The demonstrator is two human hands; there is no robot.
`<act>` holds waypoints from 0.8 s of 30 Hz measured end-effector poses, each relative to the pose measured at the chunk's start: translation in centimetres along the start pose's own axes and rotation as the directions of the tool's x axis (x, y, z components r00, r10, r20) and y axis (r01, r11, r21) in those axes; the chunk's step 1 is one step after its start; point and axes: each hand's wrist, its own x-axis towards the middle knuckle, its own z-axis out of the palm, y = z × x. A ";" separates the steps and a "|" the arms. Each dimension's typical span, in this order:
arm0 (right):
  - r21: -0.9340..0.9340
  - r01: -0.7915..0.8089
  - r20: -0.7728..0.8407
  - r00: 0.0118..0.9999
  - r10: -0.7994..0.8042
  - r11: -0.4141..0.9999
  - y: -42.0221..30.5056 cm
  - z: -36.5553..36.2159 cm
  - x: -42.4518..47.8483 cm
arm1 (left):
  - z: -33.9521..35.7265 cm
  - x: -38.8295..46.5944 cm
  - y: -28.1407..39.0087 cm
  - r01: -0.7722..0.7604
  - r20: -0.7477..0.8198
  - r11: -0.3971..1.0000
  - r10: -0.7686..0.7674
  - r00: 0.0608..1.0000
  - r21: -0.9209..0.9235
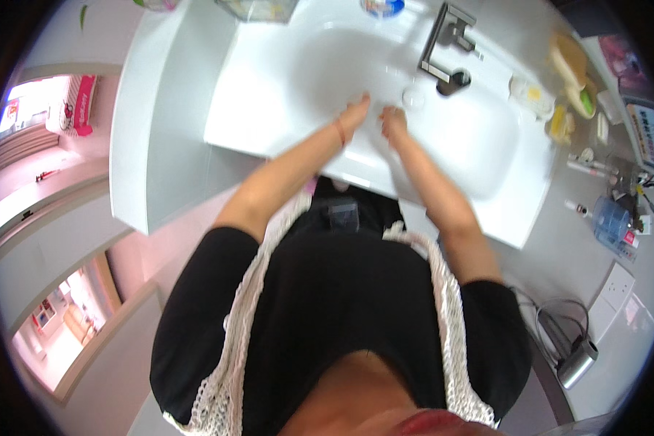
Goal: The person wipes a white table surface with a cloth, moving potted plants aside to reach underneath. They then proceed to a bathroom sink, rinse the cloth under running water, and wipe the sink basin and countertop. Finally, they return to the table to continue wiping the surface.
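Observation:
Both my hands are over the near part of a white washbasin (485, 147). My left hand (354, 119) is stretched out and turned edge-on, with a thin red band (339, 132) at its wrist. Nothing shows in it. To its right, a small gap away, my right hand (394, 123) has its fingers curled; blur hides whether something small is inside them. Just beyond the right hand is the round drain (413, 97). Farther back stands a dark metal faucet (435, 49), its spout towards the basin. No running water can be made out.
A pale side panel (163, 125) borders the basin on the left. Along the right are a soap dish (531, 97), toothbrushes (588, 165), a bluish clear plastic container (610, 218) and a corded silver hair dryer (576, 362). A blue-and-white container (382, 6) sits at the back rim.

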 end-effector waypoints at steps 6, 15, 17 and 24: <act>0.491 0.189 0.252 0.904 -0.346 0.850 -3.7 0.9 -7.9 | -3.0 -3.4 -0.4 -0.216 0.355 0.964 0.258 0.898 -0.156; 0.621 0.071 0.224 0.939 -0.263 0.781 -6.1 -1.7 -13.0 | -5.2 -6.4 -1.1 -0.267 0.253 0.890 0.373 0.893 -0.370; 0.658 -0.013 0.236 0.953 -0.190 0.753 -5.9 -2.1 -13.8 | -5.2 -7.2 -1.6 -0.227 0.252 0.829 0.397 0.883 -0.510; 0.660 0.179 0.069 0.953 -0.296 0.730 -6.3 -2.6 -13.3 | -5.5 -8.4 -2.7 -0.369 0.115 0.856 0.434 0.894 -0.362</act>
